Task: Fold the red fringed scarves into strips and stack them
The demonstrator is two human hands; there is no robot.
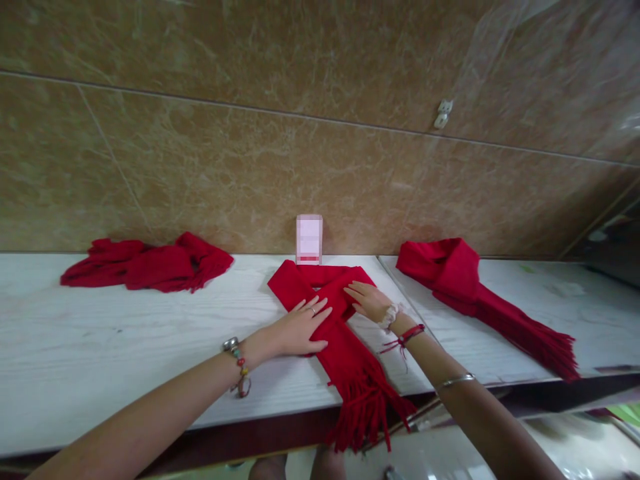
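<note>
A red fringed scarf (333,337) lies in a crossed loop on the white tabletop, its fringe hanging over the front edge. My left hand (303,327) rests flat across the crossing, fingers spread. On the loop's right side lies my right hand (367,300), palm down with fingers stretched out. Neither hand grips the cloth. To the right, a second red scarf (455,277) is looped with its fringed tail pointing to the front edge. A third red scarf (155,263) lies bunched at the left, by the wall.
A phone-like upright object (309,239) with a blurred front leans on the tiled wall (225,173) behind the middle scarf. The white tabletop (150,340) has a seam right of centre. A small white cat-shaped piece (443,114) sticks to the wall. A dark object (617,247) stands far right.
</note>
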